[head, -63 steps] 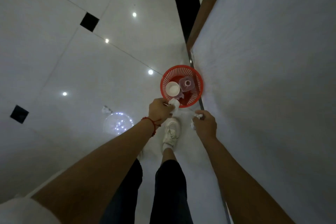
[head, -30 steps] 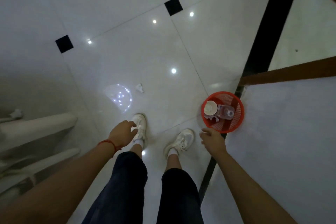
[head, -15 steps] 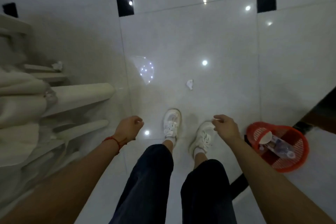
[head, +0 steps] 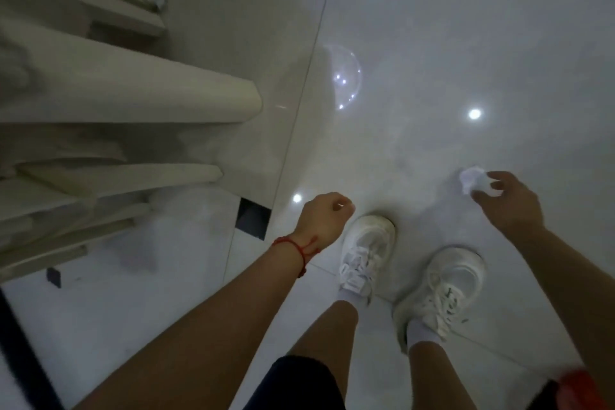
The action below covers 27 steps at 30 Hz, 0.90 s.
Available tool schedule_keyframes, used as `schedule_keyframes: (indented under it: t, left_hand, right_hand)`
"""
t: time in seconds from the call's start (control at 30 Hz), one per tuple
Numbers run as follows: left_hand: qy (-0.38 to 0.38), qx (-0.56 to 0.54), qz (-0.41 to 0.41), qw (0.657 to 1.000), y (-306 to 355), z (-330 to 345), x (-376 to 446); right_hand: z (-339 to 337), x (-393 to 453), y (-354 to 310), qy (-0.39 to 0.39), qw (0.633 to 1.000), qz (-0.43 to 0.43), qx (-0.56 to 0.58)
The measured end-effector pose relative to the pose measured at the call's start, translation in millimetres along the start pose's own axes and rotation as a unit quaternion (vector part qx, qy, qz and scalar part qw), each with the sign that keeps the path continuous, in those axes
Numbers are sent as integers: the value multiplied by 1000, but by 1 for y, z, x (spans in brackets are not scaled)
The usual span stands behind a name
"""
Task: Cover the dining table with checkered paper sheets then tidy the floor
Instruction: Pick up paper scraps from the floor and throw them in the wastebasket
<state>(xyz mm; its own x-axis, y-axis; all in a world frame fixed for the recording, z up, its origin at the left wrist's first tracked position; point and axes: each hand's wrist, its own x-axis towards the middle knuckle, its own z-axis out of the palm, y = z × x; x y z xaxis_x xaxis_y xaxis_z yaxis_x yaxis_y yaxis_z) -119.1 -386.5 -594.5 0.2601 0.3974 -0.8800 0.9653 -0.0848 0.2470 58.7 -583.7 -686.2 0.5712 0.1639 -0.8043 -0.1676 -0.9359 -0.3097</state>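
1 red basket (head: 577, 386), contents unseen

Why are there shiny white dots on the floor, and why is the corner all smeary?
Head view: the glossy floor mirrors ceiling lights as bright dots; the room is dim; the red basket at the lower right corner is blurred; the wide lens bends the chair legs.
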Motion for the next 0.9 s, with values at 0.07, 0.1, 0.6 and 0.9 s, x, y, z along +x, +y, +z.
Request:
schedule_keyframes:
  t: [0.07,0.1,0.6,0.9]
  left_hand:
    - [-2,-3,-13,1000,-16,9,17]
    - [-5,-4,-18,1000,-23,12,23]
    - [2,-15,-86,996,-76,15,18]
    - [6,-37,-38,999,-1,-10,-58]
  right_hand:
    - [21,20,5,8,999,-15,-29]
    - [31,27,7,2,998,-24,-50]
    - [62,37,6,47,988,-100,-109]
    - [-7,-68,-21,13,988,-154,-29]
